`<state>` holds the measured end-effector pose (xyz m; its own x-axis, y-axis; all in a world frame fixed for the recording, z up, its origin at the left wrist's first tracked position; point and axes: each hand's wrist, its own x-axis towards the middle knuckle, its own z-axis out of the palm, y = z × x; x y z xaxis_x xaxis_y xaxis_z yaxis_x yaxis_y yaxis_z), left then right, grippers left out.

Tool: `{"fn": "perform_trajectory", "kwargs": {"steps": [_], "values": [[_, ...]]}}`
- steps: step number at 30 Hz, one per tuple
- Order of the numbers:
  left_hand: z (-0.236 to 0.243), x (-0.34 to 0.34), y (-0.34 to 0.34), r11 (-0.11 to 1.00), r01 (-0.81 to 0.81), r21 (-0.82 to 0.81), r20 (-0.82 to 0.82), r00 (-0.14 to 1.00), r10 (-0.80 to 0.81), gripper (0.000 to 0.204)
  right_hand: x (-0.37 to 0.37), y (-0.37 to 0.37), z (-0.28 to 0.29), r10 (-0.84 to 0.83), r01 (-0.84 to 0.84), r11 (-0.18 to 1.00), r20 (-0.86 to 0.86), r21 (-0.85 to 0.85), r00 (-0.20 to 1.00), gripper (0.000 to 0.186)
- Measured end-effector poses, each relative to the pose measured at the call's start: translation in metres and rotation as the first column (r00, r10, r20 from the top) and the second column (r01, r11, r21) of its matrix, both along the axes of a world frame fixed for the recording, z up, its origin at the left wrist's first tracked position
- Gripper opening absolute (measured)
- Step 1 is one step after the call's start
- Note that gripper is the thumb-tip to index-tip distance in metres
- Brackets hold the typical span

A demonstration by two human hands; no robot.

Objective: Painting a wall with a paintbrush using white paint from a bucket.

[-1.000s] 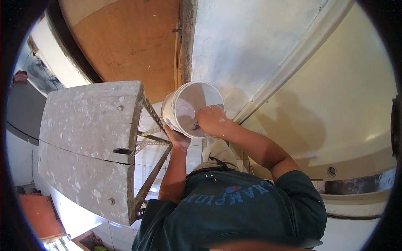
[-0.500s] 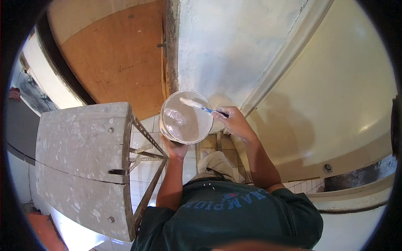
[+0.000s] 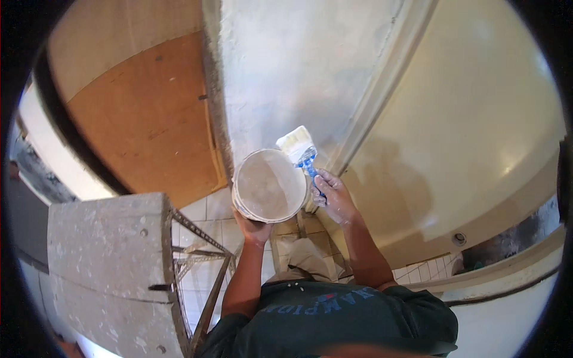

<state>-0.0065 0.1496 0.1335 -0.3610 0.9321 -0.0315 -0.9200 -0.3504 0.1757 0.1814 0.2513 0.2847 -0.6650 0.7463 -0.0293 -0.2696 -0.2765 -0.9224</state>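
Right fingers (image 3: 326, 178) grip the brush handle (image 3: 312, 172); left fingers (image 3: 241, 221) hold the bucket (image 3: 295, 192) from below.

Blue block lettering (image 3: 323, 301) across front of dark green shirt (image 3: 358, 327).

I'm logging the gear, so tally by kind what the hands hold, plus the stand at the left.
Bucket (left hand): 1
Paintbrush (right hand): 1
Grey-topped stand: 1
Total: 3
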Motion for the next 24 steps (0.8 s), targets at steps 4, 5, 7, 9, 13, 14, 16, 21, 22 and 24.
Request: {"fn": "perform_trajectory", "kwargs": {"steps": [4,5,7,9,13,14,16,21,22,24], "values": [[0.012,0.010,0.022,0.999,-0.001,-0.043,0.034,0.999,0.002,0.073,0.010,0.021,-0.004,-0.168,0.170,0.984,-0.035,0.058,0.985,0.026],[0.006,0.010,0.031,0.996,-0.014,-0.092,0.002,1.000,0.014,0.073,0.014,0.032,-0.006,-0.275,0.271,0.955,0.020,0.124,0.961,0.026],[0.008,0.016,0.040,0.996,0.067,-0.063,0.028,0.997,-0.066,0.072,0.025,0.050,-0.016,-0.402,0.386,0.904,0.062,0.184,0.913,0.026],[0.009,0.024,0.045,0.989,0.140,-0.042,0.047,0.989,-0.139,0.071,0.035,0.071,-0.027,-0.473,0.434,0.858,0.095,0.273,0.876,0.025],[-0.002,0.024,0.052,0.996,0.081,0.047,-0.094,0.993,-0.076,0.067,0.035,0.117,-0.088,-0.706,0.496,0.662,0.245,0.562,0.664,0.026],[-0.006,0.020,0.057,0.989,0.150,-0.019,0.075,0.986,-0.148,0.064,0.030,0.129,-0.098,-0.773,0.532,0.558,0.167,0.637,0.612,0.026],[-0.019,0.009,0.061,0.989,0.141,-0.048,0.022,0.990,-0.140,0.065,0.017,0.151,-0.111,-0.825,0.564,0.453,0.085,0.691,0.558,0.026],[-0.018,0.004,0.053,0.991,0.057,-0.121,-0.083,0.994,-0.067,0.068,-0.008,0.207,-0.125,-0.973,0.483,0.202,0.117,0.852,0.201,0.022],[-0.017,0.003,0.050,0.989,0.059,-0.133,-0.021,0.998,-0.062,0.068,-0.008,0.210,-0.135,-0.972,0.489,0.207,0.123,0.847,0.198,0.022],[-0.019,-0.001,0.048,0.986,0.058,-0.158,0.038,0.998,-0.052,0.069,-0.012,0.207,-0.158,-0.933,0.368,0.359,0.323,0.858,0.158,0.022]]}}
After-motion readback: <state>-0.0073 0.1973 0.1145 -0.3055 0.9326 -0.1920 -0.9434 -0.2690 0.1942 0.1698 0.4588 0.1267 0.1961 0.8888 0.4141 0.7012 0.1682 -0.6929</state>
